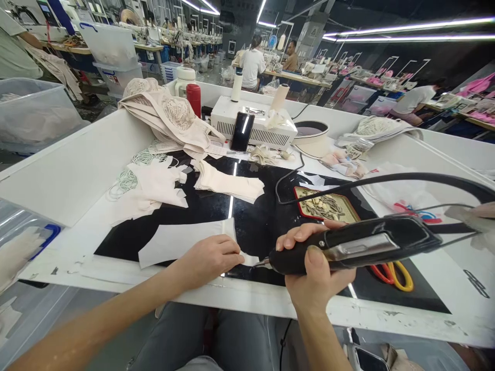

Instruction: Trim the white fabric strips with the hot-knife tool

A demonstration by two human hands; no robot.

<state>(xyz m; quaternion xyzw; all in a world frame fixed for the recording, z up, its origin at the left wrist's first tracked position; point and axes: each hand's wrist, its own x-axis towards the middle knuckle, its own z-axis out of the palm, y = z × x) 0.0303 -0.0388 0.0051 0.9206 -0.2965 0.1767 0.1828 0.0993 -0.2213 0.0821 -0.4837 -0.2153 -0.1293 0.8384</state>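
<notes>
My right hand (315,273) is wrapped around a black corded handheld tool (359,246) with a silver lever and a thin metal tip. The tip points left and meets the end of a small white strip at the edge of a white fabric piece (185,239). My left hand (212,257) lies over the right end of that piece, fingers bent and pressed together on the strip. Beneath is a glossy black board (255,226). Farther back lies a stack of cream cut pieces (228,181), with a looser pile of pale pieces (154,188) to its left.
Behind the board are a phone (242,131), a white vented box (257,121) and a red bottle (193,100). A tray of seeds (327,206) and orange-yellow scissors (398,275) lie right, near the tool. The black cord (386,178) arches across. White walls edge the table.
</notes>
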